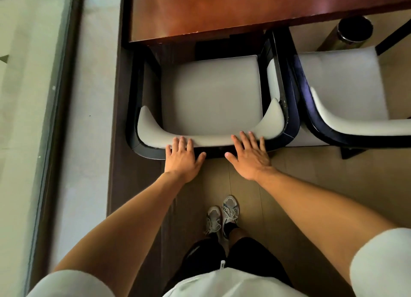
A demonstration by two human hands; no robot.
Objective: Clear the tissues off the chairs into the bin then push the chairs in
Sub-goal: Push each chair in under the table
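Both hands flat and open on the chair back. Left hand [182, 157]: fingers spread and extended, fingertips on the grey padded top of the backrest, palm over the black outer frame, thumb splayed toward the right. Grips nothing. Right hand [250, 155]: likewise open, fingers fanned, fingertips on the grey padding, heel of the hand off the back edge, thumb pointing toward the left hand. The hands are apart, either side of the backrest's middle.

Grey-cushioned armchair with a curved black frame [211, 96]: seat faces away from the person, toward the reddish-brown wooden table [222, 10]. Front edge of the seat lies under the table's near edge; most of the cushion shows. Seat surface bare, no tissue on it. Backrest runs left to right and wraps forward into two short arms.

Second armchair of the same make [340, 85] just to the right, frames touching or nearly so, facing the same way; its seat is blurred, also bare as far as it shows.

Dark cylindrical bin with a shiny metal rim [353, 31] stands on the floor beyond the second chair, beside the table edge; its inside reads black, contents not discernible.

Grey lace-up trainers [222, 214] on beige floor tiles below. No legible writing or brand marks anywhere.
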